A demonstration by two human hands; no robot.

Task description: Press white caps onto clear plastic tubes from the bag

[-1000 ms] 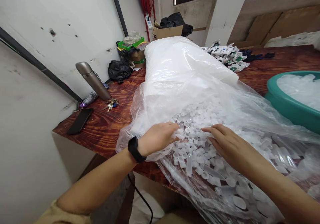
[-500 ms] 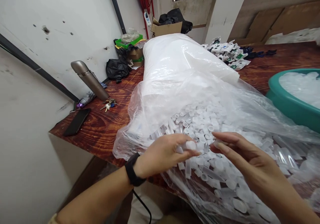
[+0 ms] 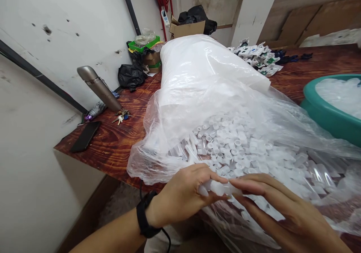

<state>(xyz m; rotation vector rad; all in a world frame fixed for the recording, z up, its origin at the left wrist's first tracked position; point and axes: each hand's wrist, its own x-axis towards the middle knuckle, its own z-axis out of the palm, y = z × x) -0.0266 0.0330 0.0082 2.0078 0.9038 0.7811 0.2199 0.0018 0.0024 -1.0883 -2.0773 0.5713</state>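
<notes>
My left hand (image 3: 183,189), with a black band (image 3: 143,213) at the wrist, is closed around translucent white plastic caps (image 3: 216,188). Fingertips of my right hand (image 3: 282,204) meet it from the right and pinch a clear plastic piece (image 3: 234,189) against the left hand's caps; whether the pieces are joined is hidden. Just beyond the hands spreads a pile of small translucent plastic caps and tubes (image 3: 222,144). It spills from the mouth of a large, full clear plastic bag (image 3: 194,68) lying on the wood-patterned table (image 3: 126,132).
A green basin (image 3: 316,114) of translucent pieces stands at the right. To the left are a phone (image 3: 86,136), keys (image 3: 122,117) and a leaning metal flask (image 3: 100,89) by the wall. Patterned white parts (image 3: 256,55) are heaped behind the bag.
Both hands have come lower and nearer to me. My right hand has closed the gap to the left, bringing its clear piece up to the caps there.
</notes>
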